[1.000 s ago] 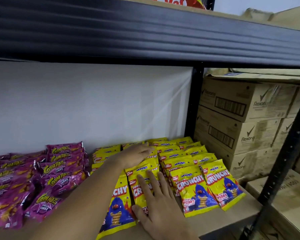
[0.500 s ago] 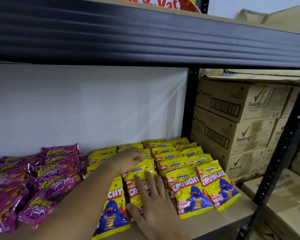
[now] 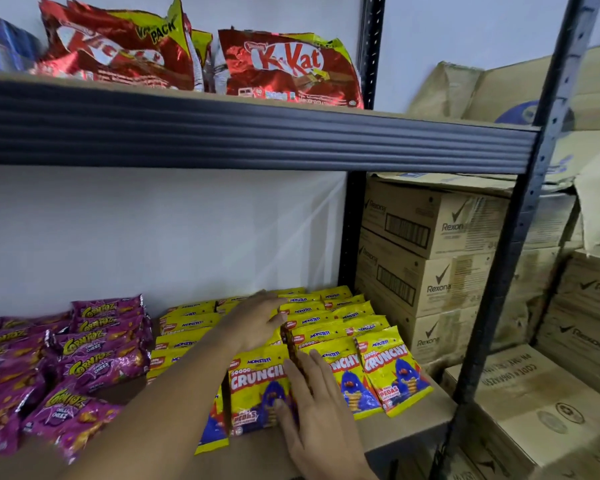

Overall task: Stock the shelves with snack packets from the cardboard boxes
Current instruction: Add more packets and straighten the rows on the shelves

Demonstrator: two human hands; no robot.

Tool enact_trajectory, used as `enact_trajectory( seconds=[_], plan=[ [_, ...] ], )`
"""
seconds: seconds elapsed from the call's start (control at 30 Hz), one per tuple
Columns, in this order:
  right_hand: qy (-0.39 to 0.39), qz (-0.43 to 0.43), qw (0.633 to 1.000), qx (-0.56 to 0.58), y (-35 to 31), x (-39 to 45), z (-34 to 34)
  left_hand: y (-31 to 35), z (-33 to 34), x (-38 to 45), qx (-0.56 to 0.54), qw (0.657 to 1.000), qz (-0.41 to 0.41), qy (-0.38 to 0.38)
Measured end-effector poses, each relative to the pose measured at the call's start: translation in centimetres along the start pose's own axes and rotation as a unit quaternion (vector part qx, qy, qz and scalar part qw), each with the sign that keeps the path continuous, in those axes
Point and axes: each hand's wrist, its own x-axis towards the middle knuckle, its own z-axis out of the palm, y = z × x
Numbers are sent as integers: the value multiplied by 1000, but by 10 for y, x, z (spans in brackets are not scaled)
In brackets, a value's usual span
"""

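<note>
Head view, lower centre: both hands flat, the left hand point(image 3: 257, 323) and right hand point(image 3: 317, 407) gripping nothing; pressing could slide the front yellow packets point(image 3: 392, 372) off the shelf edge point(image 3: 409, 431), though contact looks blurred.

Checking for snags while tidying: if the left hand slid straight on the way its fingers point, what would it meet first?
The left hand lies flat, fingers pointing right and toward the back. It would probably first meet the rear rows of yellow Monster packets, then the black upright; depth is hard to judge.
</note>
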Motion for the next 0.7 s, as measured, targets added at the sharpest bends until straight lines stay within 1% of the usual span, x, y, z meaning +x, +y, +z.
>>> enact_trajectory(
  seconds=[0.13,0.23,0.3,0.37,0.43,0.5,0.63,0.7],
  plan=[
    [-7,22,999,-46,35,-3,-17,18,4,13,-13,1000,14,-13],
    [-40,31,996,-78,52,-4,-17,30,10,27,-8,1000,18,-23],
    [-55,15,996,-74,60,-3,-11,37,15,39,-5,1000,14,-27],
    [-65,11,993,-97,65,-1,-6,41,21,53,-1,999,12,-34],
    [-102,18,989,-109,65,2,-1,43,31,64,-2,999,5,-47],
    [-91,15,989,-118,68,5,8,42,41,72,20,997,-7,-68],
    [-49,8,992,-119,76,8,26,36,58,82,109,988,-26,-103],
    [-34,2,993,-115,79,9,31,36,58,86,128,984,-33,-118]
  ],
)
